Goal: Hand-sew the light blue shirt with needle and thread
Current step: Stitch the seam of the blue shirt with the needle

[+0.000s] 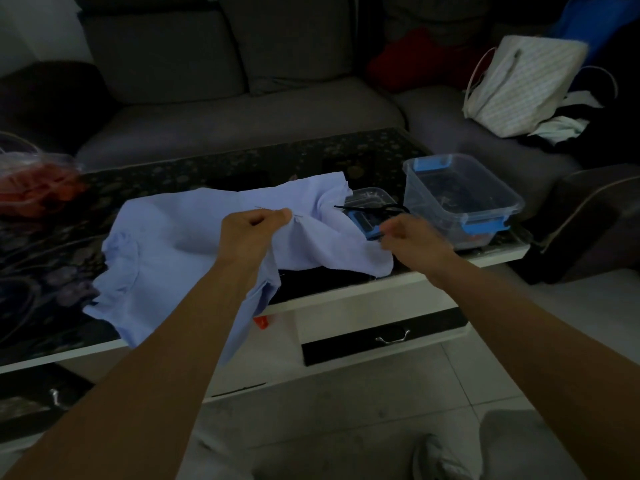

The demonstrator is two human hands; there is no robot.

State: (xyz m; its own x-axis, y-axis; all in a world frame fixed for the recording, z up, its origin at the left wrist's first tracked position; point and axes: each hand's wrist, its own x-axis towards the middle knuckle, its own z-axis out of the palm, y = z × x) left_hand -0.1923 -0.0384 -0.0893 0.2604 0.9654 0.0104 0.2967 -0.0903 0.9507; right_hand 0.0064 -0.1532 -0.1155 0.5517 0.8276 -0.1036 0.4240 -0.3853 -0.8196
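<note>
Left hand (pixel 252 233) pinches a fold of the light blue shirt (pixel 166 244) — nine o'clock from the curled right hand (pixel 412 237), contents unclear.

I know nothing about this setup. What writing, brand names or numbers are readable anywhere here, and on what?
None: no text can be read in this dim view.
The light blue shirt, the clear box with blue clips and the striped bag show no lettering.
A small orange piece at the table's front edge is too small and blurred to tell.
</note>
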